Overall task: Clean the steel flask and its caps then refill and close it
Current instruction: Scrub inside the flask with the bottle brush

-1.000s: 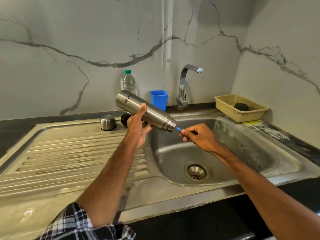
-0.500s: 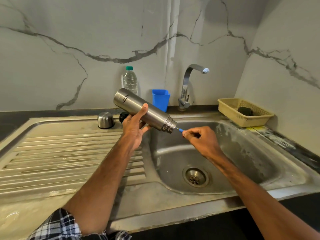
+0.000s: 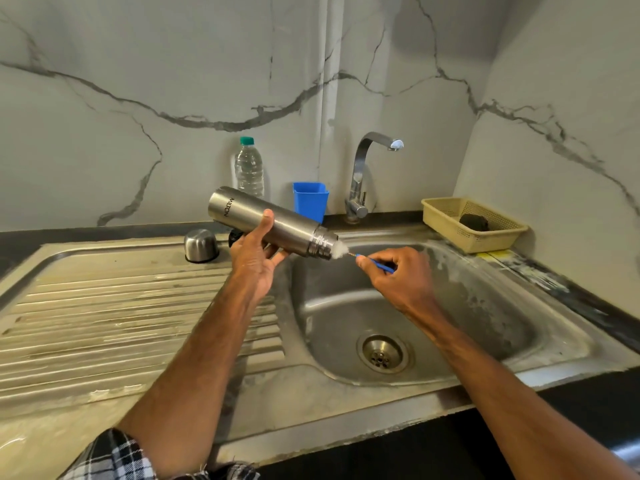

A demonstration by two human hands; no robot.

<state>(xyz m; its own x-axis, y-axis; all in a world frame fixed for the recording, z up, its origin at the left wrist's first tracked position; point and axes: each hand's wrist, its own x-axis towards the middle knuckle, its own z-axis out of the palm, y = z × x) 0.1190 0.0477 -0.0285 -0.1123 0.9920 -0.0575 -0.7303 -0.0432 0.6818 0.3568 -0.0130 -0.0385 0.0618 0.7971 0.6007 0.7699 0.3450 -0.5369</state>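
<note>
Since half a second ago the brush (image 3: 382, 267) has slid outward: its white bristles (image 3: 340, 250) now puff from the mouth of the flask (image 3: 277, 223), where only the blue handle showed before.

The left hand (image 3: 254, 259) grips the flask round its mid-body, thumb over the top and fingers curled beneath. The flask lies tilted in the air, with its base up and away from the grip and its threaded mouth down past it, over the sink (image 3: 485, 306). The right hand (image 3: 398, 278) pinches the thin brush handle just beyond that mouth, thumb and fingertips closed on it.

I judge the flask stiff and fairly light while empty, but its brushed steel wall will be slick once wet and soapy. The mid-body wrap is the sound hold, since it balances both ends. Near the threads there is less surface and the brush gets in the way.

The brush looks light, with a springy wire stem. Pinching close to the bristle end of the handle should give better control, and a quick pull may flick suds.

Behind the left hand's grip a steel cap (image 3: 200, 244) stands on the drainboard. A dark cap (image 3: 232, 236) sits just beside it, mostly hidden by that hand. Both wait their turn.
</note>
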